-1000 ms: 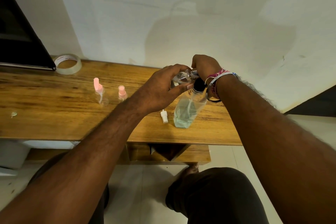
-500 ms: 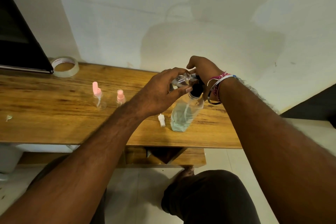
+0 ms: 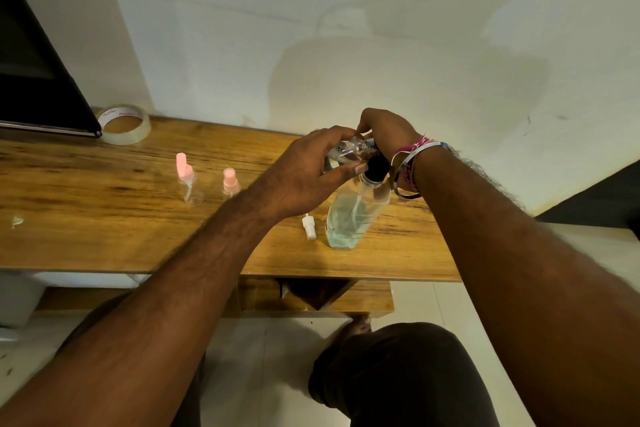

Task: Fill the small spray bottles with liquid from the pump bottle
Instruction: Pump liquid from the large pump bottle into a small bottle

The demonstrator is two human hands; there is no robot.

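A clear pump bottle [image 3: 353,218] with pale green liquid and a black pump head stands on the wooden table [image 3: 104,236]. My left hand [image 3: 304,173] grips a small clear spray bottle [image 3: 349,151], uncapped, tipped sideways against the pump's nozzle. My right hand [image 3: 384,132] is curled over the top of the black pump head. A white spray cap [image 3: 309,227] lies on the table just left of the pump bottle. Two small spray bottles with pink tops [image 3: 187,180] [image 3: 230,182] stand further left.
A roll of clear tape [image 3: 124,123] lies at the back left beside a dark screen [image 3: 31,73]. A small white scrap [image 3: 15,221] sits near the left edge. My knee [image 3: 398,374] is below the table's front edge.
Both hands stay on the small bottle and pump head. The view has shifted slightly; the hands and bottle have barely moved.
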